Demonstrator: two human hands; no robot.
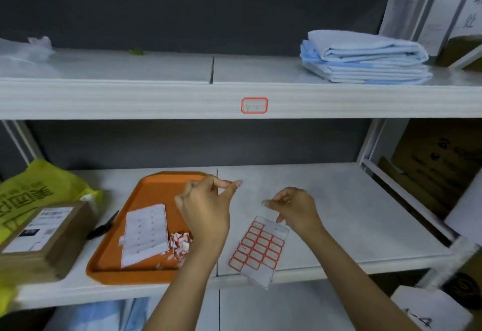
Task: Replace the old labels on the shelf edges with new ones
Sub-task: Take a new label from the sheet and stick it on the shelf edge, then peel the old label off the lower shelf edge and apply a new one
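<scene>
A red-bordered label (pixel 254 105) with faint handwriting is stuck on the front edge of the upper shelf (pixel 130 99). A sheet of red-bordered blank labels (pixel 257 248) lies on the lower shelf, its near corner overhanging the front edge. My left hand (pixel 206 210) hovers above the right end of the orange tray (pixel 151 192), fingers loosely apart, nothing visible in it. Just above the sheet's top edge, my right hand (pixel 294 208) has thumb and fingers pinched together, with nothing seen between them.
The tray holds a used white backing sheet (pixel 146 234) and a pile of torn label scraps (pixel 180 244). A black pen-like tool (pixel 103 226), a cardboard parcel (pixel 44 236) and a yellow bag (pixel 34 187) lie to the left. Folded blue cloth (pixel 365 56) rests on the upper shelf.
</scene>
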